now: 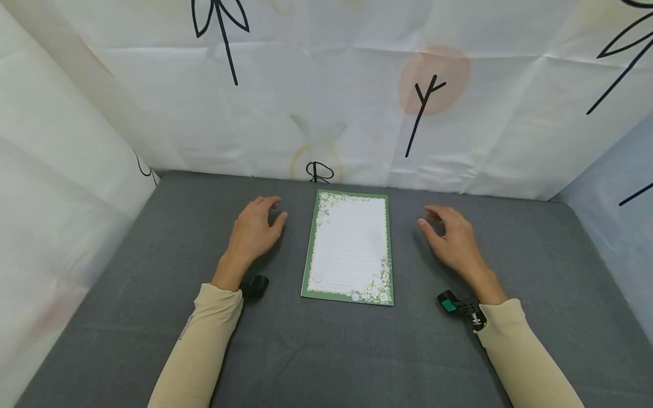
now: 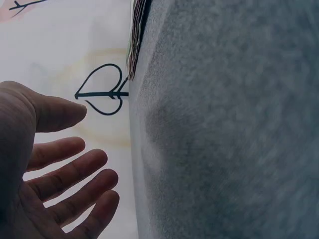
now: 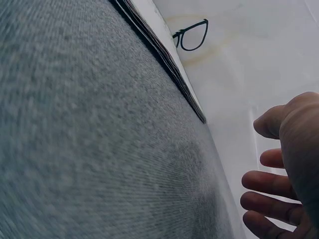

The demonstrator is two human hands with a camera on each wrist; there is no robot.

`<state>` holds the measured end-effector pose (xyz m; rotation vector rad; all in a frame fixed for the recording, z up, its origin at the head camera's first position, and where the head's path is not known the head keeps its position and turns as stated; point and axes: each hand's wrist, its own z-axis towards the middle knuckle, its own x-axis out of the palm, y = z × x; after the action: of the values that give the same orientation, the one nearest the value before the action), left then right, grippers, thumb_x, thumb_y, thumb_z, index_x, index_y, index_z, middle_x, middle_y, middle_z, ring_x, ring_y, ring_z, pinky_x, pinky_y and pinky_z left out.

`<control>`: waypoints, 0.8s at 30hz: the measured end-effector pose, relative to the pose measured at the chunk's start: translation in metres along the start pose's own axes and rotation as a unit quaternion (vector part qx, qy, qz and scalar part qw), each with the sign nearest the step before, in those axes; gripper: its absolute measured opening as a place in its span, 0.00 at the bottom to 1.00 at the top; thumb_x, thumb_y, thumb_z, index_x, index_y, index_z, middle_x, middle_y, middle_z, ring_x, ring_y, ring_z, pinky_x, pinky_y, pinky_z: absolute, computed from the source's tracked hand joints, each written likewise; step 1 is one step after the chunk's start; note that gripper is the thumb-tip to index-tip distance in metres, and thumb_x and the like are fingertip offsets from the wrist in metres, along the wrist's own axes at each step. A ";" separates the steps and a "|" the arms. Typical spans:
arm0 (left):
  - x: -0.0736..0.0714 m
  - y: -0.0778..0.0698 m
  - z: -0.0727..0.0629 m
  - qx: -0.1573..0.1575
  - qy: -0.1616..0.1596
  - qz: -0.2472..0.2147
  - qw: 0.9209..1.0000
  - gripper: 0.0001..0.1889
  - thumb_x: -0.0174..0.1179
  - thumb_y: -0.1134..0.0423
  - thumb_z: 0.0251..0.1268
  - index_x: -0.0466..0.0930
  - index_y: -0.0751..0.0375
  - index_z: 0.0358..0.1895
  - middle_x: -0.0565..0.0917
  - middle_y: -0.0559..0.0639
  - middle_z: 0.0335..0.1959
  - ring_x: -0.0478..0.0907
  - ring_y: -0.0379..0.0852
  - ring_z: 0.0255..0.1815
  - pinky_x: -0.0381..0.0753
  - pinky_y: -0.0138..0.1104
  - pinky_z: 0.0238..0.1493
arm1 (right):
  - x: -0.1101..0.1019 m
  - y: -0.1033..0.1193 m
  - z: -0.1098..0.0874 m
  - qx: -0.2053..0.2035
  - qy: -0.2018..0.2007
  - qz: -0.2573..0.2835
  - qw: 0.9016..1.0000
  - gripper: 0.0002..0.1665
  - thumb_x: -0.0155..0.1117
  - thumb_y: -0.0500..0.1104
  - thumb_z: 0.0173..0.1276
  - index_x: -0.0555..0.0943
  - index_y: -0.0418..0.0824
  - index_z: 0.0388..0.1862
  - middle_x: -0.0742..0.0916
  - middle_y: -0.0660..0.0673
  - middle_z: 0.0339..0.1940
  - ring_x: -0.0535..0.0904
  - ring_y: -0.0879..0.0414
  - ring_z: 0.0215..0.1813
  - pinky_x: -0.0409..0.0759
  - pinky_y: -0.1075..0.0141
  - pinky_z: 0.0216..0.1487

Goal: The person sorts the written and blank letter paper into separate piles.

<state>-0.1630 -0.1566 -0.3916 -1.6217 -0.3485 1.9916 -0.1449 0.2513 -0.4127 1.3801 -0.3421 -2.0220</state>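
Two free hands flank a flowered notepad

From where I stand, the notepad (image 1: 349, 246) lies flat on the grey cloth (image 1: 306, 351), ruled page up, its green border running round a spray of pale flowers at two opposite corners. The wrist views catch its side, where many thin layers show.

The left hand (image 1: 253, 229) is off the pad's left long edge, level with its upper half; thumb and fingers are well parted, gently bent, and have hold of nothing. The right hand (image 1: 454, 238) mirrors it off the pad's right long edge, thumb clear of loosely curved fingers, nothing between them either. Neither touches the pad, and the shadows suggest both hang a little above the cloth. Beyond the pad's far end is a printed curtain (image 1: 357, 56).

Were I advising, I'd say any contact with the pad should come low and from both long edges evenly, so it doesn't skew. Because the side is layered, a thumb on top with fingertips under the whole stack should serve better than nipping the top sheet, which could bend or peel away. A light touch would spare the page's edges.
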 end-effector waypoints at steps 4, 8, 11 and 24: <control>0.003 0.000 0.000 0.003 0.007 -0.014 1.000 0.21 0.62 0.59 0.73 0.79 0.67 0.63 0.82 0.61 0.51 0.79 0.60 0.51 0.77 0.54 0.50 | 0.003 0.003 0.000 -0.002 0.004 0.007 1.000 0.20 0.65 0.39 0.73 0.80 0.29 0.58 0.85 0.33 0.45 0.81 0.39 0.45 0.78 0.46 0.47; 0.007 0.000 0.000 0.004 0.017 -0.025 1.000 0.21 0.62 0.60 0.73 0.79 0.67 0.63 0.82 0.61 0.51 0.79 0.59 0.50 0.77 0.54 0.50 | 0.006 0.007 -0.001 0.002 0.016 0.016 1.000 0.19 0.66 0.39 0.73 0.80 0.29 0.58 0.85 0.34 0.44 0.82 0.40 0.45 0.79 0.47 0.45; 0.009 -0.001 0.000 0.001 0.026 -0.032 0.999 0.21 0.62 0.60 0.73 0.78 0.67 0.63 0.82 0.62 0.51 0.79 0.59 0.51 0.77 0.54 0.51 | 0.008 0.009 -0.001 0.004 0.026 0.023 0.999 0.19 0.66 0.39 0.73 0.80 0.28 0.58 0.85 0.35 0.44 0.81 0.41 0.45 0.79 0.47 0.46; 0.014 -0.005 -0.001 -0.003 0.069 -0.092 0.993 0.21 0.62 0.62 0.73 0.78 0.68 0.64 0.82 0.61 0.50 0.80 0.56 0.51 0.77 0.50 0.53 | 0.016 0.012 -0.004 0.011 0.044 0.043 0.998 0.18 0.67 0.39 0.73 0.82 0.29 0.56 0.86 0.36 0.43 0.82 0.43 0.43 0.79 0.48 0.44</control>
<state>-0.1629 -0.1446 -0.4009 -1.6577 -0.4350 1.7348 -0.1402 0.2328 -0.4191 1.4387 -0.3796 -1.8875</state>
